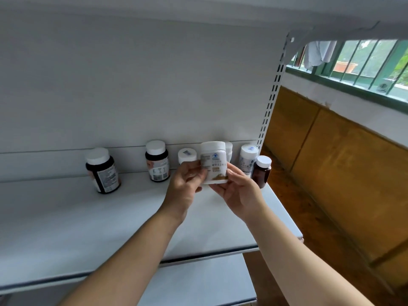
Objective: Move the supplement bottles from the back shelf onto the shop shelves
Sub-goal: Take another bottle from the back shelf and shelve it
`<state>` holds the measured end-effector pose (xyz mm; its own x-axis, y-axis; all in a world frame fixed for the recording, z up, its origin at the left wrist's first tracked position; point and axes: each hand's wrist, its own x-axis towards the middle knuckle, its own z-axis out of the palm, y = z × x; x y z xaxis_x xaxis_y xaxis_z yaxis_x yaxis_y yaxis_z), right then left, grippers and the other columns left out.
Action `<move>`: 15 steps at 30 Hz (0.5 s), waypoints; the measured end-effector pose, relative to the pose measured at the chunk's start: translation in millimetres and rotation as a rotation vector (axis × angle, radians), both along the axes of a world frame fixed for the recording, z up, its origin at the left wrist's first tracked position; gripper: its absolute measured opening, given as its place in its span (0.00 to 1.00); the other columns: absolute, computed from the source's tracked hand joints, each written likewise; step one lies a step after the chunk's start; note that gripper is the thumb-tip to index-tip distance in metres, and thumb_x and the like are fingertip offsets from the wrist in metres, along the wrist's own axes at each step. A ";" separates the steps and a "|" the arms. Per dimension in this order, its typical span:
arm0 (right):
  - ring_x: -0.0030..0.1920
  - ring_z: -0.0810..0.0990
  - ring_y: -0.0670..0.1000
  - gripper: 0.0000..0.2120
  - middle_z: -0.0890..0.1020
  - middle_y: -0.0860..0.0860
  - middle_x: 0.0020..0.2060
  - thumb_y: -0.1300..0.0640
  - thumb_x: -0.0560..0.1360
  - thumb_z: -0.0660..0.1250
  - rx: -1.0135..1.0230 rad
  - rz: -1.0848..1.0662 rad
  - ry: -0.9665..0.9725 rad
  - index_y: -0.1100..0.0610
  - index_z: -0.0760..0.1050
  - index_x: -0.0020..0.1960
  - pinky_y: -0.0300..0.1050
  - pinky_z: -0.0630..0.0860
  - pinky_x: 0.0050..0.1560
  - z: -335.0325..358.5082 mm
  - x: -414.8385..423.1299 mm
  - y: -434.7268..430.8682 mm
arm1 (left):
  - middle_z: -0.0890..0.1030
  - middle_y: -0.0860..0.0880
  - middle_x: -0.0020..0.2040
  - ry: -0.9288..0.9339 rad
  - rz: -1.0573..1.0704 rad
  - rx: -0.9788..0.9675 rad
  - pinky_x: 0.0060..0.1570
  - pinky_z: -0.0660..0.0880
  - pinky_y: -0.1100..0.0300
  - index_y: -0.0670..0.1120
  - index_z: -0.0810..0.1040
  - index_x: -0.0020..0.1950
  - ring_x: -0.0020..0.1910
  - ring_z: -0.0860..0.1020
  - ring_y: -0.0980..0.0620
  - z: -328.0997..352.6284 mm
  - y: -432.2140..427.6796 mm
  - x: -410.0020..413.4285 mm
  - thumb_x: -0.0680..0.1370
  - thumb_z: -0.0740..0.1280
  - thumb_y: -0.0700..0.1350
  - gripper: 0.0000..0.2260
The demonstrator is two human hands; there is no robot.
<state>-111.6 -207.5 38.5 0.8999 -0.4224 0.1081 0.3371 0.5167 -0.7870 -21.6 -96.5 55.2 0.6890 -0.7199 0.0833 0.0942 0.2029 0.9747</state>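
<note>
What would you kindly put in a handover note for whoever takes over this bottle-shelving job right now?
Left hand: pinches the held white bottle by its label.
Right hand: grips the same bottle from below, right side.
Held white bottle: upright, over the white shelf, not set down.
Along the shelf's back, left to right: dark bottle, second dark bottle, small white bottle, half-hidden white bottle, right white bottle, brown bottle at the right edge.
Done: six bottles stand here.
To do: settle the held one; the source shelf is out of view, so the remainder is unknown.
</note>
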 end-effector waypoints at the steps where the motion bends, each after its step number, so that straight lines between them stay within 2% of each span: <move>1: 0.51 0.81 0.55 0.33 0.82 0.58 0.50 0.52 0.57 0.77 0.010 0.013 -0.001 0.60 0.76 0.60 0.46 0.76 0.57 -0.2 3.4 2.7 | 0.81 0.55 0.46 -0.007 0.020 0.004 0.47 0.72 0.57 0.54 0.76 0.47 0.49 0.77 0.54 0.2 3.0 2.3 0.76 0.65 0.42 0.06; 5: 0.49 0.81 0.53 0.29 0.82 0.56 0.49 0.54 0.59 0.76 -0.031 0.047 -0.021 0.59 0.77 0.59 0.45 0.77 0.55 4.2 14.0 14.8 | 0.81 0.54 0.47 -0.008 0.039 0.013 0.49 0.72 0.56 0.53 0.76 0.49 0.49 0.78 0.54 1.5 17.1 10.4 0.77 0.63 0.41 0.07; 7: 0.49 0.81 0.53 0.33 0.82 0.57 0.49 0.53 0.58 0.78 -0.069 0.003 -0.008 0.60 0.75 0.60 0.46 0.78 0.54 6.4 18.1 23.5 | 0.81 0.54 0.48 0.033 0.030 0.015 0.49 0.73 0.57 0.54 0.77 0.50 0.49 0.78 0.55 1.5 24.8 15.8 0.78 0.60 0.41 0.09; 9: 0.48 0.82 0.54 0.37 0.83 0.57 0.48 0.54 0.53 0.81 -0.084 -0.090 0.023 0.60 0.74 0.59 0.46 0.79 0.51 7.4 22.5 34.4 | 0.81 0.50 0.51 0.114 0.019 0.019 0.50 0.74 0.55 0.53 0.77 0.52 0.52 0.78 0.51 0.8 32.6 22.5 0.80 0.57 0.40 0.11; 10: 0.47 0.82 0.54 0.35 0.83 0.56 0.47 0.56 0.52 0.81 -0.102 -0.130 0.037 0.60 0.74 0.57 0.45 0.79 0.49 7.5 24.9 40.3 | 0.80 0.47 0.53 0.161 0.019 0.016 0.50 0.74 0.54 0.51 0.77 0.54 0.53 0.77 0.48 0.4 36.8 25.7 0.80 0.56 0.40 0.12; 12: 0.45 0.82 0.54 0.26 0.84 0.55 0.44 0.64 0.58 0.76 -0.121 -0.182 0.048 0.59 0.74 0.54 0.42 0.80 0.45 9.3 30.7 54.0 | 0.80 0.44 0.55 0.228 0.015 0.005 0.49 0.74 0.53 0.48 0.76 0.56 0.52 0.77 0.47 -0.3 46.7 31.5 0.80 0.56 0.39 0.12; 15: 0.44 0.82 0.53 0.20 0.83 0.55 0.43 0.67 0.62 0.69 -0.125 -0.185 0.049 0.59 0.74 0.54 0.42 0.80 0.45 12.5 39.6 73.7 | 0.80 0.46 0.52 0.231 0.001 -0.013 0.50 0.73 0.52 0.47 0.76 0.57 0.49 0.78 0.48 0.1 66.7 38.4 0.80 0.56 0.40 0.12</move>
